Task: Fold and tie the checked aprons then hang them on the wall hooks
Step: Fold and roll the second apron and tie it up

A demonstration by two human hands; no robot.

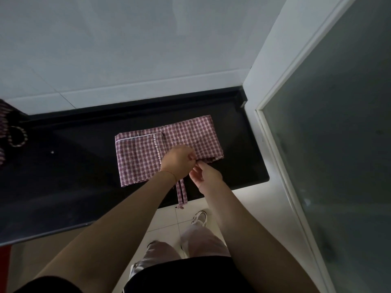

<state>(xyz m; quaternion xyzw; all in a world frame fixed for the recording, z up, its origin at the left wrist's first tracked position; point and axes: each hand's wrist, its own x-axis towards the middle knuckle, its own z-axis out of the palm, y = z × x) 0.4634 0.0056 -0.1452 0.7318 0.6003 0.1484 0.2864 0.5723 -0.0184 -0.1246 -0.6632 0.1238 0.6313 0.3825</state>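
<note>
A pink-and-white checked apron [143, 155] lies folded into a long flat strip on the black counter [63, 182]. My left hand [178, 159] is over the apron's front edge, fingers curled and pinching fabric or a strap there. My right hand [206, 175] is just beside it, thumb and fingers pinching at the same spot. A checked strap [182, 194] hangs from under my left wrist, over the counter's front edge. The exact grip point is hidden between my hands.
Another checked apron [6, 127] with a looped strap lies bunched at the far left of the counter. A white tiled wall [127, 49] backs the counter. A frosted glass door [338, 144] stands on the right. No hooks show.
</note>
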